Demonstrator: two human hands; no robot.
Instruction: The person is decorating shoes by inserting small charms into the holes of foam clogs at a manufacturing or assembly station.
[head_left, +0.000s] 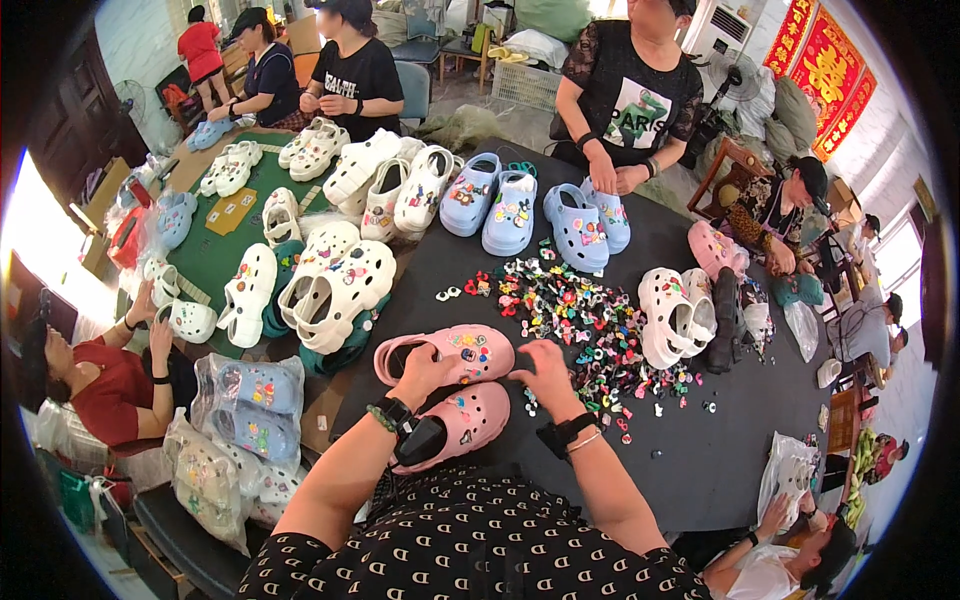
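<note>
With the left hand [425, 368] clasping the upper pink clog [445, 353] and the right hand's [543, 372] fingers seemingly pinching a charm beside its toe, a slip could scatter the loose charm pile [580, 320] across the crowded black counter [700, 450] in this busy workroom.

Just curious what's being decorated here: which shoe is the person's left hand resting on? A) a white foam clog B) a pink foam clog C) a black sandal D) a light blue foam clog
B: the left hand lies on the upper pink foam clog, by the pile of small colourful charms.
</note>
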